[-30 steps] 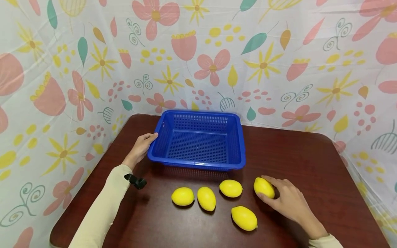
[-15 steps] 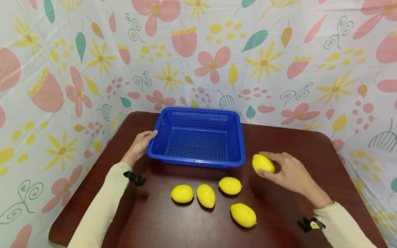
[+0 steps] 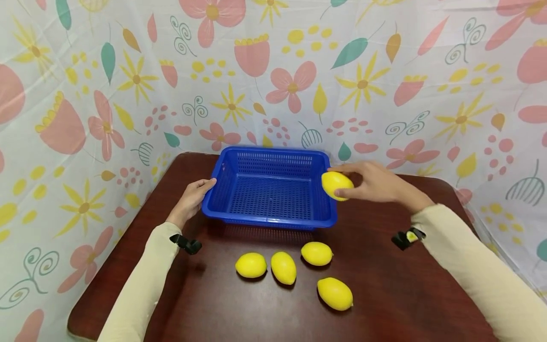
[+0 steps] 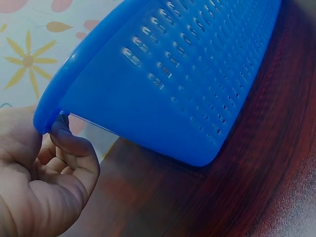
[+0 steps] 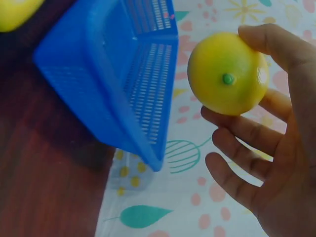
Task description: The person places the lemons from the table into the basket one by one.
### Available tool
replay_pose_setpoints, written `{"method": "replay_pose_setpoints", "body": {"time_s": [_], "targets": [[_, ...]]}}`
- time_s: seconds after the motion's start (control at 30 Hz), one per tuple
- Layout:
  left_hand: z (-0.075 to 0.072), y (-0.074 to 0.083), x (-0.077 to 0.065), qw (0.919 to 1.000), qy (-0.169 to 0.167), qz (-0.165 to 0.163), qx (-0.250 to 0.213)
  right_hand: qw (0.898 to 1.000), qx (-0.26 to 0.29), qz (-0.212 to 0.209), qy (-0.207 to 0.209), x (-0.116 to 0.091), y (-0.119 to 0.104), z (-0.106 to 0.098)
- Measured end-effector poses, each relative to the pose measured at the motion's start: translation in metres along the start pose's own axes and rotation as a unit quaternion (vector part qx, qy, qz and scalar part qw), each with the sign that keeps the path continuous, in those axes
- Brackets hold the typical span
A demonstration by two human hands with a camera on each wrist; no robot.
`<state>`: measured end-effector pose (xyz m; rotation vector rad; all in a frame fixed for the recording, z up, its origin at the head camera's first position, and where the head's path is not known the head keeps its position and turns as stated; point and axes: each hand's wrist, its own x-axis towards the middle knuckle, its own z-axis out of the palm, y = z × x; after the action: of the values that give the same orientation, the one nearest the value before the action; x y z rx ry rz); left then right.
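A blue plastic basket (image 3: 269,221) with slotted walls stands on the table. My left hand (image 3: 191,202) grips its left rim; in the left wrist view the curled fingers (image 4: 79,153) hook under the rim. Between thumb and fingers my right hand (image 3: 369,183) pinches a yellow lemon (image 3: 335,185), held up at the basket's right rim. The right wrist view shows that lemon (image 5: 224,76) end on, its green tip facing the camera. Nearer the front lie more lemons: one at left (image 3: 250,265), one beside it (image 3: 283,268), one below the basket (image 3: 316,253) and one nearest (image 3: 335,293).
The dark reddish-brown table (image 3: 239,313) has rounded corners. A white cloth (image 3: 363,133) printed with flowers and leaves hangs behind it and along the left and right sides. Black straps with small devices sit on both wrists.
My right hand has lifted the lemon off the table and carried it up and leftward to the basket's right rim. The left hand keeps its grip on the basket.
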<state>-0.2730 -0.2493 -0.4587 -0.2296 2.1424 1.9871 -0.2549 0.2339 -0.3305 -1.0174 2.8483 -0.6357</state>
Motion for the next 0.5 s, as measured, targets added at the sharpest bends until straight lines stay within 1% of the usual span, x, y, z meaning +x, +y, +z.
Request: {"method": "replay_pose_setpoints", "body": {"time_s": [0.07, 0.13, 0.23, 0.27, 0.33, 0.5], "targets": [[0.001, 0.003, -0.002, 0.9999, -0.007, -0.006, -0.006, 1.0, 0.015, 0.0, -0.017, 0.015, -0.002, -0.004], [0.002, 0.003, -0.003, 0.9998, -0.013, -0.008, -0.014, 1.0, 0.016, -0.004, -0.025, 0.03, -0.002, -0.005], [0.002, 0.003, -0.002, 0.9997, -0.012, -0.01, -0.02, 0.999, 0.011, -0.009, -0.032, 0.052, -0.002, -0.005], [0.002, 0.0, 0.0, 0.9998, -0.009, -0.006, -0.019, 0.999, 0.01, -0.008, -0.036, 0.059, -0.001, -0.004], [0.002, 0.0, 0.0, 0.9999, -0.004, 0.0, -0.016, 0.999, 0.004, -0.009, -0.043, 0.073, 0.0, -0.001], [0.002, -0.001, -0.001, 0.9999, -0.004, 0.008, -0.01, 0.997, -0.001, -0.006, -0.073, 0.1, 0.007, 0.01]]}}
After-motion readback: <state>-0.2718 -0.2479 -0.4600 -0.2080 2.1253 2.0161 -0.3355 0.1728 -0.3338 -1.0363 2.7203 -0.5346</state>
